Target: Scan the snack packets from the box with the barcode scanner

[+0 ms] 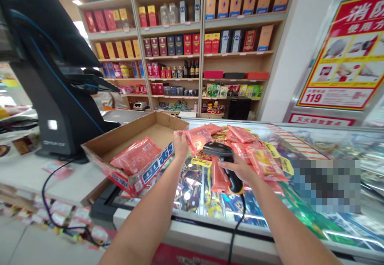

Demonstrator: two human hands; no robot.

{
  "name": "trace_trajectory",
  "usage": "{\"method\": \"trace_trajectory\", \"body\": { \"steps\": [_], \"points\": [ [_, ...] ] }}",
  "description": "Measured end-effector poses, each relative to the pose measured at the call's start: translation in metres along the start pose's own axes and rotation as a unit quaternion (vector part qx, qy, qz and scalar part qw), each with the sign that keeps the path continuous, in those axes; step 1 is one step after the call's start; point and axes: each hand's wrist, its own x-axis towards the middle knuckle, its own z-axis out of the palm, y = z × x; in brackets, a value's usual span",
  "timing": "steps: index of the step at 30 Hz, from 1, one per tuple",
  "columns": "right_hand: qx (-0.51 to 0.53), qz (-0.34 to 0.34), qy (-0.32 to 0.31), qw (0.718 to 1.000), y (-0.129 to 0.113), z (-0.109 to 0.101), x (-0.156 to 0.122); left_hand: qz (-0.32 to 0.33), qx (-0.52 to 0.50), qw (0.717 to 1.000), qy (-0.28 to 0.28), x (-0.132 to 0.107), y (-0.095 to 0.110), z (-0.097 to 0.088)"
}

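My left hand (181, 144) is closed on an orange-red snack packet (196, 137), held up over the glass freezer lid (207, 211) by the corner of a cardboard box. My right hand (240, 169) grips a black barcode scanner (223, 157) by its handle, its head pointing left towards the packet. Several more orange-red packets (250, 151) lie scattered on the glass under and beyond the scanner. The open cardboard box (118, 141) holds a stack of the same packets (136, 159) at its near end.
A black point-of-sale terminal (57, 97) stands on the counter to the left, with cables trailing down. The scanner's cord (235, 227) drops over the freezer's front edge. Shelves of boxed goods (183, 45) line the back wall. A red fire-safety poster (348, 53) hangs on the right.
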Motion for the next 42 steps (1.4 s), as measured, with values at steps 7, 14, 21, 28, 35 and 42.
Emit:
{"method": "trace_trajectory", "body": {
  "steps": [7,14,21,28,35,42],
  "points": [
    [-0.002,0.003,0.000,1.000,0.002,0.000,0.001,-0.003,0.007,1.000,0.003,0.001,-0.002,0.000],
    [0.000,-0.013,0.020,1.000,0.005,0.002,0.004,-0.015,0.010,1.000,0.018,-0.002,0.006,0.001],
    [0.042,-0.006,0.033,0.999,-0.011,0.036,0.021,-0.033,0.024,0.995,0.087,0.012,0.052,-0.024],
    [0.048,-0.055,-0.037,0.997,-0.034,0.098,0.054,-0.006,0.056,0.981,0.186,0.044,0.089,-0.107],
    [0.064,-0.068,-0.070,0.993,-0.037,0.150,0.071,0.007,0.111,0.960,0.256,0.070,0.088,-0.199],
    [0.066,-0.065,-0.042,0.995,-0.034,0.145,0.061,0.141,0.177,0.944,0.242,0.046,0.105,-0.189]
  ]
}}
